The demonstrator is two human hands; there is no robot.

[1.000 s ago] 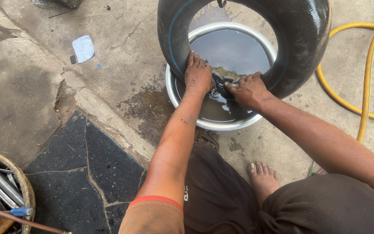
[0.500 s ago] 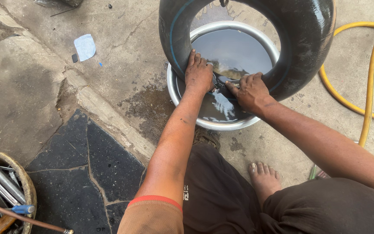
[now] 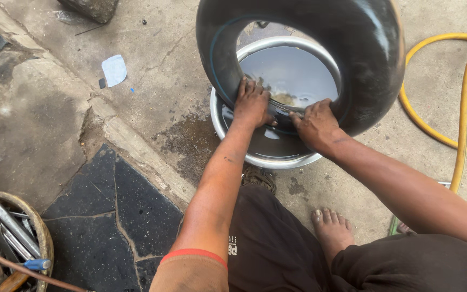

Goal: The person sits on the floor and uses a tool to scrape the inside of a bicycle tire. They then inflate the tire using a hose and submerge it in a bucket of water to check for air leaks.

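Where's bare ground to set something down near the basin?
Bare concrete lies left of the metal basin, between it and the pale scrap, and right of it inside the yellow hose loop. It is crowded at the basin: left hand, right hand and inner tube. The tool basket is full.

Cracked concrete floor (image 3: 158, 81) bears a metal basin (image 3: 228, 127), yellow hose (image 3: 460, 140), pale scrap (image 3: 114, 70) and a stone (image 3: 90, 8).

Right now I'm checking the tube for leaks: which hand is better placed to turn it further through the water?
Probably the right hand: it grips the lower arc of the black inner tube over the metal basin, next to the free outer side. The left hand presses flat inside the ring.
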